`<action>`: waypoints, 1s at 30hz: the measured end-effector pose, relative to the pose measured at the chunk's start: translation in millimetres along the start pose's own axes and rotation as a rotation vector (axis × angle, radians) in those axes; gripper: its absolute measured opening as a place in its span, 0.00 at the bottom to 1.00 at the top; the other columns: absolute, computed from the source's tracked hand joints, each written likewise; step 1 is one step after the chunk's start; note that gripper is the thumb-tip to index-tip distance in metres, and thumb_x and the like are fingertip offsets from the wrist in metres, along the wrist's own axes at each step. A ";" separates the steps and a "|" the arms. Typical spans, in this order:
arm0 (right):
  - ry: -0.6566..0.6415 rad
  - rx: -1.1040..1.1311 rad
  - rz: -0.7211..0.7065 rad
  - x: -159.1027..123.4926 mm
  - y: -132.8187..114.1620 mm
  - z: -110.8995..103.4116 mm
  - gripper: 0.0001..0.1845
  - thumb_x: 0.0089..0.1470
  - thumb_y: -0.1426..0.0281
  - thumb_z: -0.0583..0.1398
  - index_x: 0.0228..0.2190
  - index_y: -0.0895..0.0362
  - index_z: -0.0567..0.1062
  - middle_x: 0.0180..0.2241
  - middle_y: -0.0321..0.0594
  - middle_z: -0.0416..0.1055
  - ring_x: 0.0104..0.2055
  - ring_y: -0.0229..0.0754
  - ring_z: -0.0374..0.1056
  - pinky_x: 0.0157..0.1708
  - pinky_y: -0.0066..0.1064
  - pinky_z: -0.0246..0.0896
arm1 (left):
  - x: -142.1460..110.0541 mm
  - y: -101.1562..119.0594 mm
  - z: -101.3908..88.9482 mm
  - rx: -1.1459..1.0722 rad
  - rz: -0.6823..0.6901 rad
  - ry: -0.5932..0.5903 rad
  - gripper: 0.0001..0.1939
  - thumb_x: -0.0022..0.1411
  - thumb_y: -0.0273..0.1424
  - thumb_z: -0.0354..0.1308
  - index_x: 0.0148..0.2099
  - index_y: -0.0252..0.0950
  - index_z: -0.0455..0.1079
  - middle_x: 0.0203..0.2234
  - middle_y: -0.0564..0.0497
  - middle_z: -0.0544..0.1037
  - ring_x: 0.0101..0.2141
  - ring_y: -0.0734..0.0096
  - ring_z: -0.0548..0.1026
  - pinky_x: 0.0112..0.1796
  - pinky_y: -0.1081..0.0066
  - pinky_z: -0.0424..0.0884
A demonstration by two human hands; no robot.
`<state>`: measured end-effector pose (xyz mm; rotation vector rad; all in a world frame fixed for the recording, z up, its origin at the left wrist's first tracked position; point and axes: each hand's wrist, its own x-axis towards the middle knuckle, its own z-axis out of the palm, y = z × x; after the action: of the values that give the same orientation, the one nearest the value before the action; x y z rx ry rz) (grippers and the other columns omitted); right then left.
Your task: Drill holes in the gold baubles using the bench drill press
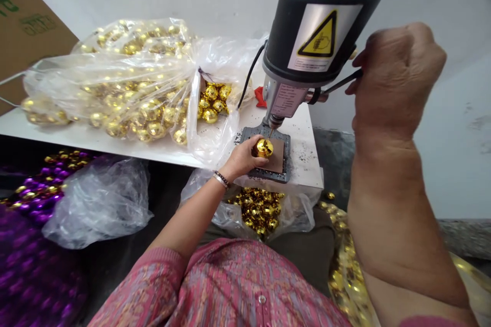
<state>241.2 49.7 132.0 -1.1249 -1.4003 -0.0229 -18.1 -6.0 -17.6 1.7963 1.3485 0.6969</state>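
A small drill press with a dark motor housing and a yellow warning triangle stands at the table's right end. My left hand pinches a shiny gold ball on the brown pad over the press's base. The thin drill bit points down at the ball's top; whether it touches I cannot tell. Raised at the right, my right hand is closed around the black feed lever of the press.
Clear bags of gold balls cover the white table. An open bag of gold balls rests on my lap. Purple balls and a crumpled plastic bag lie lower left. A carton stands far left. Dark shavings surround the base.
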 end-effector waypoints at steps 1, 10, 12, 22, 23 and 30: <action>-0.012 0.018 0.048 4.8 2.2 1.7 0.18 0.73 0.63 0.59 0.30 0.51 0.61 0.28 0.32 0.64 0.28 0.33 0.57 0.31 0.31 0.52 | -7.9 -2.9 -1.2 -0.017 0.025 0.010 0.36 0.60 0.25 0.77 0.70 0.38 0.80 0.54 0.48 0.90 0.52 0.57 0.87 0.57 0.62 0.82; -0.007 0.084 0.070 1.6 0.0 7.2 0.19 0.74 0.62 0.58 0.31 0.50 0.58 0.31 0.33 0.61 0.30 0.33 0.57 0.32 0.30 0.55 | -76.4 -24.5 -4.6 0.097 0.148 -0.220 0.36 0.62 0.30 0.77 0.71 0.38 0.79 0.61 0.42 0.88 0.57 0.54 0.87 0.62 0.57 0.83; -0.003 0.088 0.077 -0.5 -3.5 7.0 0.19 0.74 0.62 0.58 0.31 0.49 0.58 0.31 0.33 0.62 0.30 0.34 0.57 0.31 0.31 0.55 | -85.3 -29.8 -2.1 0.159 0.141 -0.324 0.40 0.61 0.31 0.80 0.73 0.39 0.78 0.64 0.39 0.88 0.60 0.50 0.87 0.65 0.54 0.83; 0.033 0.047 0.018 -14.5 -8.8 2.9 0.16 0.72 0.60 0.56 0.31 0.50 0.61 0.32 0.37 0.65 0.29 0.36 0.59 0.32 0.34 0.53 | -27.2 -20.3 -68.5 0.188 -0.042 0.212 0.22 0.77 0.28 0.61 0.68 0.39 0.83 0.55 0.40 0.90 0.51 0.57 0.88 0.61 0.57 0.84; 0.037 0.033 0.014 -16.3 -11.0 1.7 0.16 0.73 0.59 0.55 0.32 0.50 0.62 0.32 0.37 0.66 0.29 0.36 0.60 0.33 0.34 0.54 | -9.0 -19.2 -81.4 0.245 -0.085 0.312 0.24 0.76 0.24 0.58 0.68 0.38 0.83 0.56 0.39 0.90 0.55 0.54 0.87 0.65 0.55 0.81; 0.061 0.042 0.019 -26.9 -30.8 -0.7 0.16 0.71 0.58 0.58 0.32 0.51 0.66 0.28 0.34 0.66 0.29 0.37 0.64 0.37 0.36 0.61 | 75.9 -25.6 -122.7 0.657 -0.366 0.331 0.24 0.71 0.24 0.62 0.67 0.35 0.80 0.68 0.28 0.82 0.66 0.34 0.81 0.66 0.46 0.76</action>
<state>216.0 17.5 129.9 -1.0939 -1.3304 -0.0135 -107.1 101.4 27.5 1.8753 2.2576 0.3764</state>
